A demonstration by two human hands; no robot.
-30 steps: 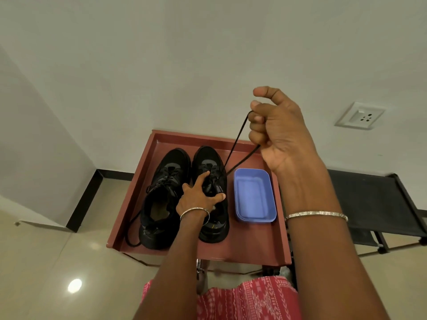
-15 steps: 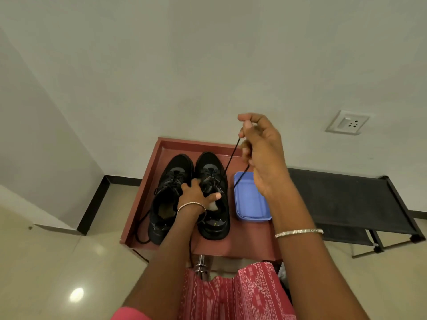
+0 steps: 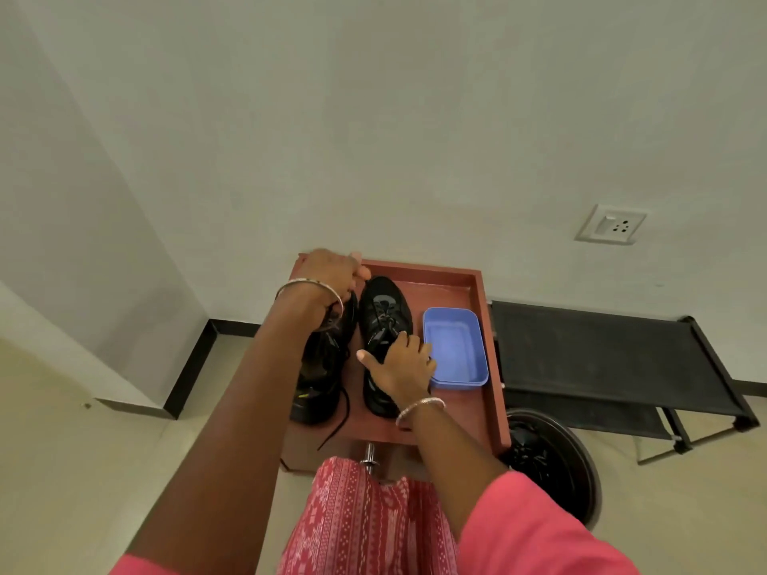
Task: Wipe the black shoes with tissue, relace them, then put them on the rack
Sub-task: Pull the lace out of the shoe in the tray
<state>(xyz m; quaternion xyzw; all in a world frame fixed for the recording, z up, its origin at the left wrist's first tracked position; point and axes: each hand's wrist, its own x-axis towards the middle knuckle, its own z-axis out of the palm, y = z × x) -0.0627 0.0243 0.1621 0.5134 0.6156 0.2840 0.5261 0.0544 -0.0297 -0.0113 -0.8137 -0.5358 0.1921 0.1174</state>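
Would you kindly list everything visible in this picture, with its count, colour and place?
tray: one, red-brown, before the person
left shoe: one, black, left on tray
right shoe: one, black, beside it
lace: one, black, trailing from left shoe over tray's near edge
container: one, blue, on tray, right of the shoes
rack: one, black, right of tray, by wall
wall socket: one, white, above rack
round bin: one, dark, floor below tray's right corner
left hand: one, over left shoe's toe, grip unclear
right hand: one, resting on right shoe's laces

Red-brown tray table [image 3: 492, 367], two black shoes [image 3: 384, 321] side by side, blue tub [image 3: 454, 350] just beside them
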